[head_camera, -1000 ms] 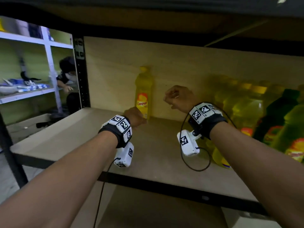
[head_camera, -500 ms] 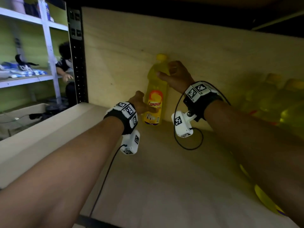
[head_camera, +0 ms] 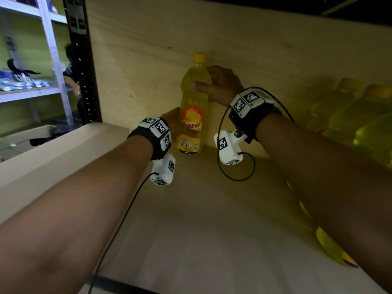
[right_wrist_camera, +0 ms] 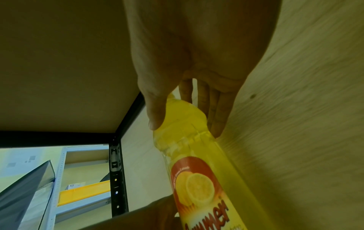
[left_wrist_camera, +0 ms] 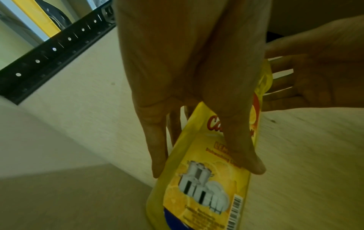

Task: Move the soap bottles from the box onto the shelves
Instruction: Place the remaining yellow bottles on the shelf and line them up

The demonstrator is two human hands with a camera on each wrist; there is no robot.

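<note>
A yellow soap bottle [head_camera: 192, 107] with an orange lemon label stands upright on the wooden shelf [head_camera: 191, 230], close to the back panel. My left hand [head_camera: 180, 128] grips its lower half; in the left wrist view the thumb lies across the label of the bottle [left_wrist_camera: 206, 194] and the fingers reach behind it. My right hand [head_camera: 212, 81] holds the shoulder just under the yellow cap. In the right wrist view the thumb presses the front of the bottle [right_wrist_camera: 197, 186] and the fingers sit between it and the back panel.
Several more yellow bottles [head_camera: 350, 115] stand blurred at the right of the shelf, and one [head_camera: 331, 247] shows below my right forearm. A black perforated post [head_camera: 82, 60] bounds the shelf on the left. Beyond it stands white shelving [head_camera: 31, 92] with a person [head_camera: 70, 71] behind.
Both hands have reached forward from in front of the bottle and taken hold of it, left low, right high. The view has moved closer to the shelf.
</note>
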